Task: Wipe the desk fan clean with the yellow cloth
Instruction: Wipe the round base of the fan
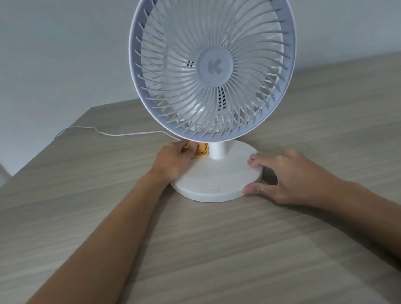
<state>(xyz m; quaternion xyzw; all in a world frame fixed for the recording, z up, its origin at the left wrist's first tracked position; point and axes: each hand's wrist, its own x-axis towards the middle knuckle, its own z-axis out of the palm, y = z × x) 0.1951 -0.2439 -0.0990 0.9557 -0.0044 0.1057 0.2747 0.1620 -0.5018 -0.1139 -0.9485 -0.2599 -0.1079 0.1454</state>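
Desk fan (pixel 213 64), white, upright on wood-grain table (pixel 224 256), set toward its far edge; round grille faces the camera, disc base (pixel 214 181) flat on the surface. Yellow cloth (pixel 200 150) bunched on the base's rear left, against the stem, clutched in left hand (pixel 175 159). Right hand (pixel 283 177) pinches the base's right rim, thumb in front, fingers on top. White cord (pixel 123 133) trails to the table's far left corner.

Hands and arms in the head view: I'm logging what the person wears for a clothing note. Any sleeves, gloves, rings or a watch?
Both are bare. The left hand and right hand show no gloves or rings, and neither wrist carries a watch or band. No sleeve shows on either forearm up to the picture's edge.
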